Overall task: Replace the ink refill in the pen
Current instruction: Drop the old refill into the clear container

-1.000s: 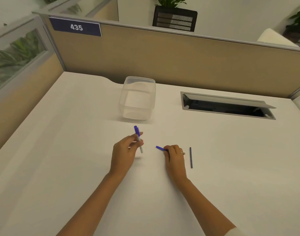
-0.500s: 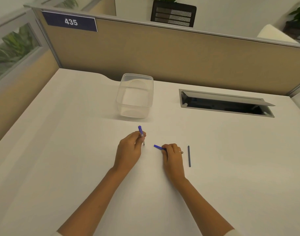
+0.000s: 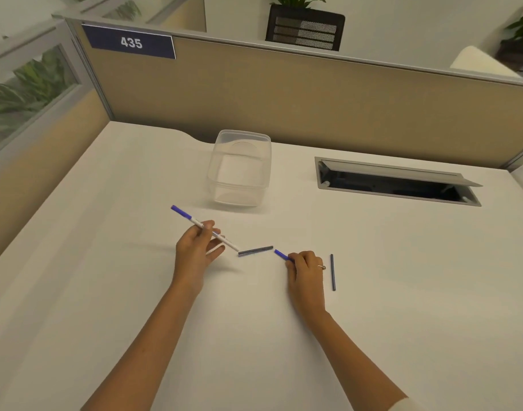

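Note:
My left hand (image 3: 196, 253) grips a white pen barrel (image 3: 195, 222) with a blue end, tilted so the blue end points up and to the left. A dark refill (image 3: 255, 250) lies on the white desk (image 3: 106, 292) just off the barrel's lower open end. My right hand (image 3: 306, 266) rests on the desk, closed on a small blue pen part (image 3: 281, 255) that sticks out to the left. A second dark refill (image 3: 333, 272) lies on the desk just right of my right hand.
A clear plastic container (image 3: 240, 169) stands behind the hands. An open cable hatch (image 3: 396, 182) is set in the desk at the back right. A beige partition (image 3: 313, 99) with the sign 435 closes the desk's far side.
My left hand has tipped the barrel from nearly upright to slanting left, and a dark refill now lies on the desk at its lower end. My right hand has stayed put.

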